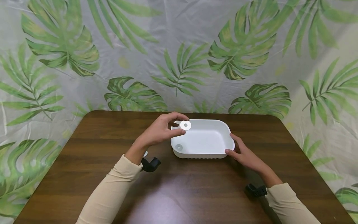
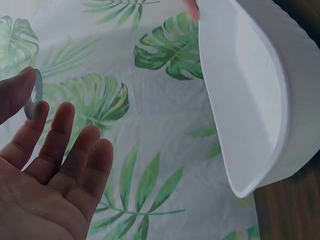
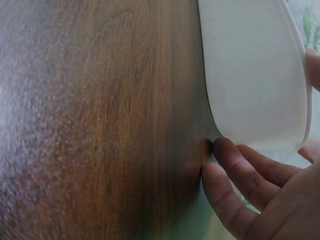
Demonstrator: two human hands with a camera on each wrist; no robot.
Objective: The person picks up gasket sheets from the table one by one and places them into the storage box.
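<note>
My left hand point(image 1: 159, 130) pinches a round flat washer point(image 1: 185, 128) between thumb and fingers, above the left end of a white plastic tray point(image 1: 204, 154). In the left wrist view the washer point(image 2: 34, 110) stands nearly edge-on, and the other fingers are spread away from it. A second washer point(image 1: 179, 150) lies inside the tray at its near left corner. At the tray's right end my right hand point(image 1: 246, 154) grips it, thumb at the near rim. The right wrist view shows several fingertips point(image 3: 225, 150) under and beside the tray's end.
Part of a small shiny disc point(image 1: 145, 153) shows on the table point(image 1: 179, 193) beside the left wrist, mostly hidden by it. Each wrist wears a black camera mount point(image 1: 151, 165). A leaf-patterned cloth point(image 1: 179, 37) hangs behind the table's far edge.
</note>
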